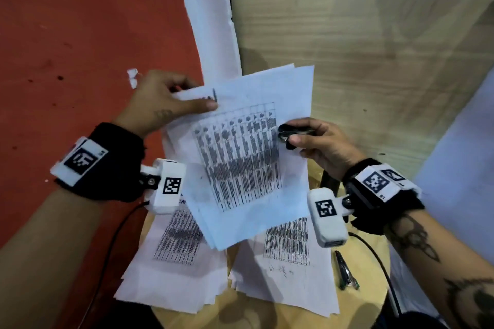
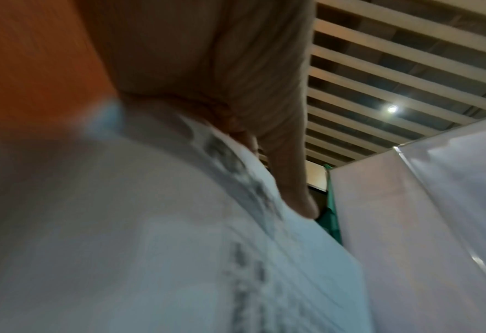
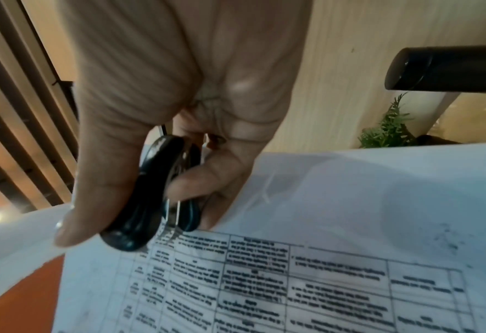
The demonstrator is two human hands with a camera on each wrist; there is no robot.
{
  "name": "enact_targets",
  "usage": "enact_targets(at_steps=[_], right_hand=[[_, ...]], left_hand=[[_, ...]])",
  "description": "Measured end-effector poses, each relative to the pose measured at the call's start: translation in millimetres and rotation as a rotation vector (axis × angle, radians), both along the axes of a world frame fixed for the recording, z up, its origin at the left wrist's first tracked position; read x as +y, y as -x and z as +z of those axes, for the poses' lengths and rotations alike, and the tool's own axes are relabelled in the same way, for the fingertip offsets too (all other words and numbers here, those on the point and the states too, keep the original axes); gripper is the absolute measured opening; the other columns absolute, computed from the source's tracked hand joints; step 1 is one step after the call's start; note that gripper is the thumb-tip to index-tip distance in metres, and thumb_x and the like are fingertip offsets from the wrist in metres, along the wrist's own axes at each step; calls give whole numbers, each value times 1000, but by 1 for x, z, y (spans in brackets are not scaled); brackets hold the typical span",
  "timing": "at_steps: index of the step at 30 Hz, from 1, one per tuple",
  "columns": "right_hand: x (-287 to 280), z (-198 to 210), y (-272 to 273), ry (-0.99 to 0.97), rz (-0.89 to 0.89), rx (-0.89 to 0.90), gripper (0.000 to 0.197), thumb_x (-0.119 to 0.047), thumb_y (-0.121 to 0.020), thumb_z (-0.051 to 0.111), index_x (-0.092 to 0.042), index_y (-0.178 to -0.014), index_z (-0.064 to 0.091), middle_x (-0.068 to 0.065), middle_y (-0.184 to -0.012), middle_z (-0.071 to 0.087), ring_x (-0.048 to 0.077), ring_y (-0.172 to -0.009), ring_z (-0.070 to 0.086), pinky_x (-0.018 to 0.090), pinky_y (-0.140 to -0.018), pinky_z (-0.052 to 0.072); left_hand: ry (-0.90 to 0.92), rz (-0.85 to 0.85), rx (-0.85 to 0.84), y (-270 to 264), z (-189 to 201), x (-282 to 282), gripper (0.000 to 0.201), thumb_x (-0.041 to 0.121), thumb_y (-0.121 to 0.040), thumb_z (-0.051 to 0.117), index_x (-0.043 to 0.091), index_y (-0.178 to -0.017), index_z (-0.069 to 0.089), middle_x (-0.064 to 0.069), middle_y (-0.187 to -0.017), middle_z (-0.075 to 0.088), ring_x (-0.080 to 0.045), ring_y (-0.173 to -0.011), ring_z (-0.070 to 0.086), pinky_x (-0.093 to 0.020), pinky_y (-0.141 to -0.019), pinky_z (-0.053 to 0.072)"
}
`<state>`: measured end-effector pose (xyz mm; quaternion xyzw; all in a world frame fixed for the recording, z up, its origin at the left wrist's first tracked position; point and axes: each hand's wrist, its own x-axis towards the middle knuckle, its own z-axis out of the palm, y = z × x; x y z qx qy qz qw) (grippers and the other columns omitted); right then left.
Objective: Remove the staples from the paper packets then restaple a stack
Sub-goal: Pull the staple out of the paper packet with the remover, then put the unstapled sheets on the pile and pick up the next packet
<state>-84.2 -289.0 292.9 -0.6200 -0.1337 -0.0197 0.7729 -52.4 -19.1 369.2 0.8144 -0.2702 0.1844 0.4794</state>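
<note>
A printed paper packet is lifted and tilted above the stool. My left hand pinches its top-left corner, thumb on top and the other fingers hidden behind the sheets. A short dark mark sits at that corner by the thumb. My right hand grips a black staple remover at the packet's right edge. In the right wrist view the staple remover is held between thumb and fingers, its metal tips just over the packet. The left wrist view is blurred; it shows the thumb on the paper.
Two more paper stacks lie on the round wooden stool, one at the left and one at the right. A slim metal tool with green trim lies by the right stack. Red floor and a wooden panel surround it.
</note>
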Motion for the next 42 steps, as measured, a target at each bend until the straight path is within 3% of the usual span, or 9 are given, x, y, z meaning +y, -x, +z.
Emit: enact_targets(at_steps=[5, 11, 20, 24, 27, 31, 35, 38, 42], right_hand=[[-5, -2, -3, -76, -71, 7, 75, -38, -18, 94, -15, -85, 71, -1, -74, 72, 6, -61, 66, 12, -41, 41], [3, -21, -8, -36, -136, 88, 74, -36, -18, 94, -16, -84, 67, -3, -72, 72, 6, -59, 63, 14, -44, 43], [-25, -158, -11, 134, -311, 516, 17, -26, -86, 62, -18, -76, 52, -2, -66, 61, 12, -71, 54, 23, -62, 36], [-25, -238, 5, 344, -250, 713, 29, -42, -89, 57, -14, -82, 57, 2, -82, 59, 16, -81, 51, 27, -64, 29], [-18, -277, 15, 484, -253, 739, 40, -43, -87, 59, -11, -64, 53, 7, -66, 53, 14, -62, 45, 27, -59, 26], [-16, -317, 23, 483, -280, 738, 78, -73, -60, 64, 4, -64, 51, 10, -64, 46, 15, -64, 42, 27, -57, 29], [-13, -326, 30, 351, -379, 821, 25, -20, -87, 64, -6, -76, 47, 7, -73, 50, 20, -77, 49, 15, -60, 41], [-16, -337, 27, 228, -427, 876, 19, -16, -85, 65, -9, -82, 48, 8, -85, 56, 21, -86, 54, 22, -74, 46], [-20, -340, 26, 166, -416, 912, 21, -16, -86, 65, -6, -91, 47, 10, -90, 57, 15, -80, 55, 17, -68, 47]], left_hand=[[385, -33, 316, -10, -54, 18, 90, 46, -41, 90, 12, -117, 57, 4, -104, 71, -9, -94, 68, -23, -73, 55], [531, 85, 268, -11, -88, 5, 48, 4, -70, 76, -1, -114, 58, 5, -98, 72, -10, -89, 69, -24, -77, 55], [135, 372, 430, -71, -149, 90, 8, 9, -83, 68, 5, -84, 61, 16, -50, 62, 7, -38, 49, -9, -42, 38], [98, 465, 648, -100, -212, 103, 45, 3, -80, 70, -5, -122, 56, -19, -115, 61, -13, -72, 58, -12, -60, 48], [14, 492, 774, -115, -257, 101, 48, -1, -82, 66, -8, -127, 50, -25, -130, 52, -23, -101, 52, -30, -87, 39], [-212, 598, 833, -129, -302, 98, 45, 9, -84, 68, -7, -124, 53, -25, -127, 56, -37, -115, 55, -30, -83, 38], [-400, 643, 893, -152, -336, 106, 63, 23, -70, 82, -1, -122, 56, -25, -122, 59, -37, -110, 57, -44, -92, 46], [-638, 679, 839, -168, -353, 97, 106, 41, -54, 88, 7, -139, 34, -23, -142, 39, -40, -130, 36, -52, -105, 32], [-716, 584, 613, -156, -347, 15, 68, 25, -74, 77, 12, -133, 45, -19, -139, 38, -36, -130, 32, -47, -102, 32]])
